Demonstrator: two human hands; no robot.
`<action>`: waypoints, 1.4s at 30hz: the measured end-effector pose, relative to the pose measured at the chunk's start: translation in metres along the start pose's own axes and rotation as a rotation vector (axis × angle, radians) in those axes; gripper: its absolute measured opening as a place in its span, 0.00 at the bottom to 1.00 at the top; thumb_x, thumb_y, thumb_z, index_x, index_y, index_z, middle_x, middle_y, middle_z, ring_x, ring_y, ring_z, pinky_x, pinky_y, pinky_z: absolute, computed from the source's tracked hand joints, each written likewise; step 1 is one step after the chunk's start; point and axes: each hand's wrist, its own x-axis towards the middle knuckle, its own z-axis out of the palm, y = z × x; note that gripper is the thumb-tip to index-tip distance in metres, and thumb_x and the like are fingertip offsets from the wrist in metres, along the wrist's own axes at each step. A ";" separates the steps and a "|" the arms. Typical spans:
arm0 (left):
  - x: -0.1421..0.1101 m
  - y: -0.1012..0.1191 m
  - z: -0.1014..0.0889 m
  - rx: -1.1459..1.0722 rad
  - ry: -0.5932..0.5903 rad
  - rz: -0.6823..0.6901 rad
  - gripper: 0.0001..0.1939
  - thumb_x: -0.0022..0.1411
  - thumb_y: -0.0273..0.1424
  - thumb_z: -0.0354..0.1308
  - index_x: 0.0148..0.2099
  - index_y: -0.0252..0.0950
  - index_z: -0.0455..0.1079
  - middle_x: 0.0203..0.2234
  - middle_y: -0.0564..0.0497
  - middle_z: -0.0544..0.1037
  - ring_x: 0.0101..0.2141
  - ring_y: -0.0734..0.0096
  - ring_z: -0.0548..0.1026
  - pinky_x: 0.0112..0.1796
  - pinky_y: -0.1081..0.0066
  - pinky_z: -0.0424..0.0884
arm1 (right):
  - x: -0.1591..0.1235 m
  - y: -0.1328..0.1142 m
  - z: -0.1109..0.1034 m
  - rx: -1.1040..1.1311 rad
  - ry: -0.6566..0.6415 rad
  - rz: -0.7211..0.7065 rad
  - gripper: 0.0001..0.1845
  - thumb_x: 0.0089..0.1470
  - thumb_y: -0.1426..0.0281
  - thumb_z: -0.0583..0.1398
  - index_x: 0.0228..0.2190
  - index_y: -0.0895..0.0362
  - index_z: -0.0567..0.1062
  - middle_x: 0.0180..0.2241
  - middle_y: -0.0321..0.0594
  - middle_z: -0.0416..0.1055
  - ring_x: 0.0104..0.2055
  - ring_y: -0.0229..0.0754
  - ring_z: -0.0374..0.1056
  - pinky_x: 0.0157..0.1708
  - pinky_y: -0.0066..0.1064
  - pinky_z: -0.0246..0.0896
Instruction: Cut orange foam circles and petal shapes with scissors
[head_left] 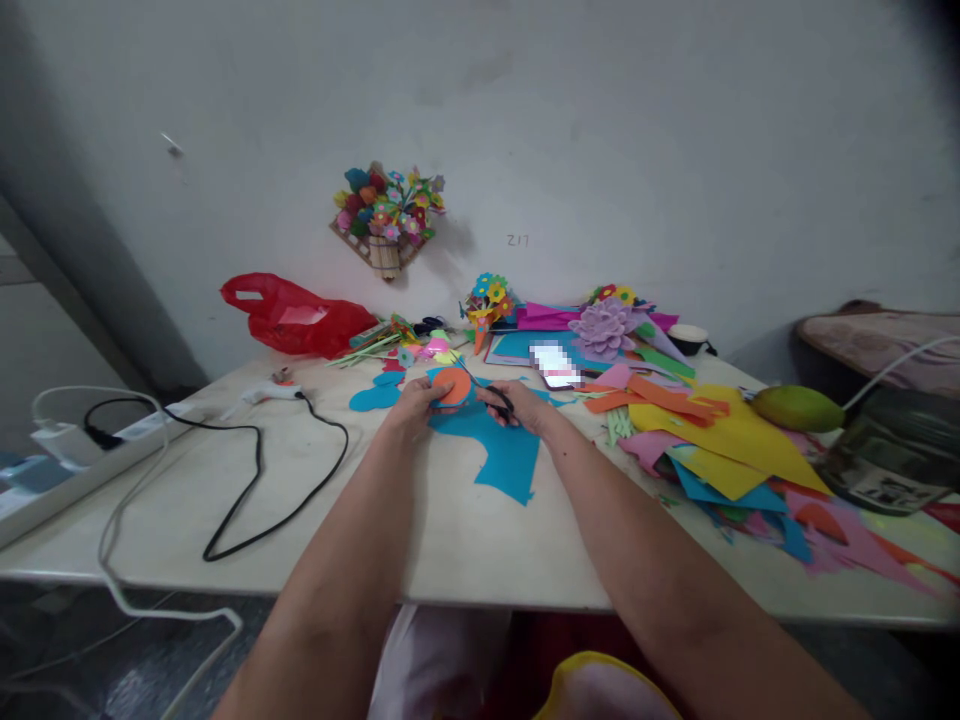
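My left hand (417,401) is closed on an orange disc (451,385) laid against a blue foam sheet, pinching them at their left edge. The blue sheet (511,460) hangs down toward me and rests on the table, its edge cut in curves. In my right hand (517,402) are black-handled scissors (501,400), their blades pointing up and left beside the disc. Whether the blades are apart I cannot tell. Several blue rounded cut pieces (375,394) lie just left of my left hand.
A glue gun (274,391) with a looping black cord and a power strip (90,470) are on the left. A red plastic bag (300,318) sits at the back. A phone (556,366), foam scraps (712,440), a mango (798,408) and a dark jar (896,450) occupy the right.
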 end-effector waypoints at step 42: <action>-0.003 0.000 -0.013 0.070 -0.070 -0.035 0.06 0.56 0.21 0.75 0.32 0.32 0.80 0.26 0.46 0.84 0.25 0.64 0.83 0.27 0.72 0.82 | -0.004 0.001 -0.006 -0.025 -0.078 0.006 0.21 0.63 0.55 0.72 0.31 0.57 0.74 0.18 0.30 0.69 0.15 0.30 0.60 0.13 0.23 0.43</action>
